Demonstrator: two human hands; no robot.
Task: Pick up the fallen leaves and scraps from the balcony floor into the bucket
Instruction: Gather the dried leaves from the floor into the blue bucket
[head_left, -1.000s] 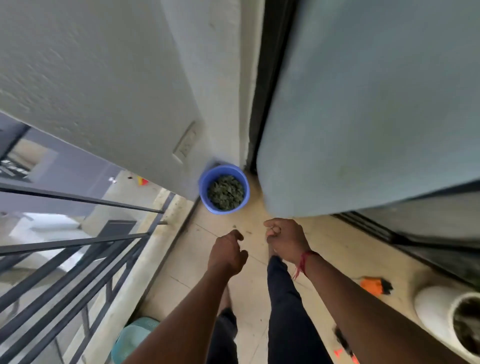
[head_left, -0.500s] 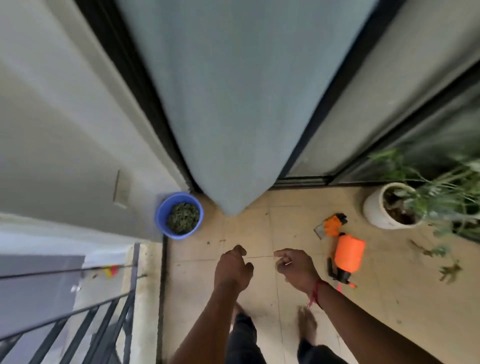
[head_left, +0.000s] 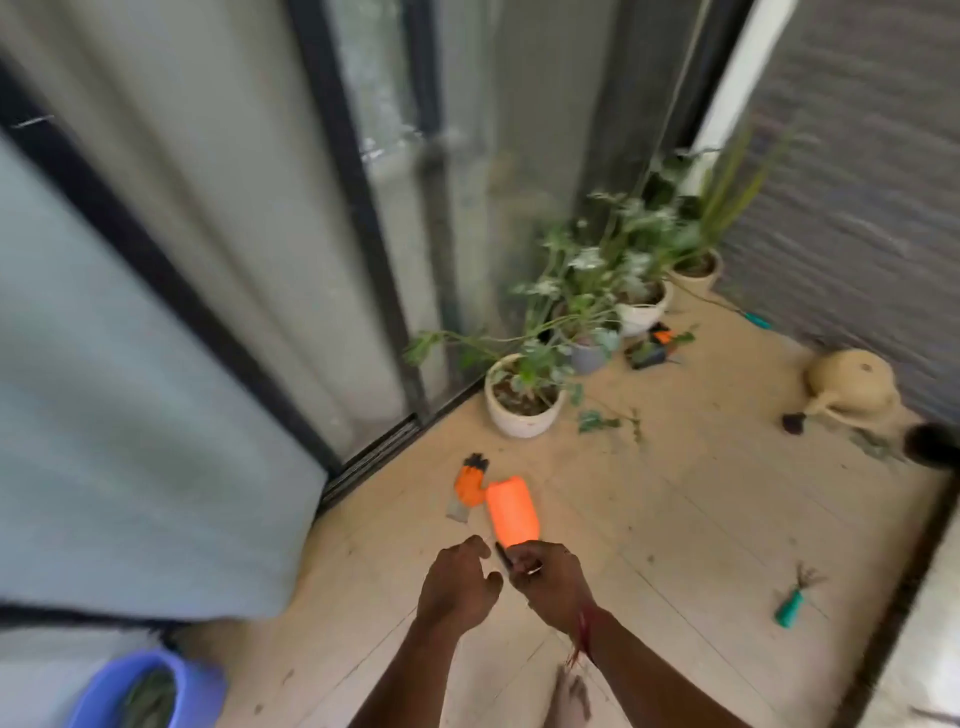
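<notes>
Bucket (head_left: 150, 691) at the lower left corner, blue, cut by the frame edge, with dark green leaf scraps heaped inside. Well apart from it, further up the tiled floor (head_left: 701, 519) — a row of pots along the glass door (head_left: 467, 208). Nearest white pot (head_left: 522, 415) filled with brown soil and a leggy green plant. Behind it a grey pot (head_left: 589, 358), a second white pot (head_left: 644, 312) and a corner pot (head_left: 698, 270), their contents mostly hidden by foliage. Fallen leaves (head_left: 597, 420) and a thin stem loose on the tiles just right of the nearest pot. Beige watering can (head_left: 852, 387) near the right wall.

Orange spray bottle (head_left: 511, 512) lying flat mid-floor, orange glove (head_left: 467, 486) just beside it on the left. Left hand (head_left: 457, 584) loosely curled, nothing seen in it. Right hand (head_left: 545, 577) curled tighter just beside it, in front of the bottle's dark nozzle end — cannot tell whether pinching anything.

Door track (head_left: 374, 457) along the left, dark strip down the right edge. Bare tiles between the bottle and a teal-handled rake (head_left: 792, 605).
</notes>
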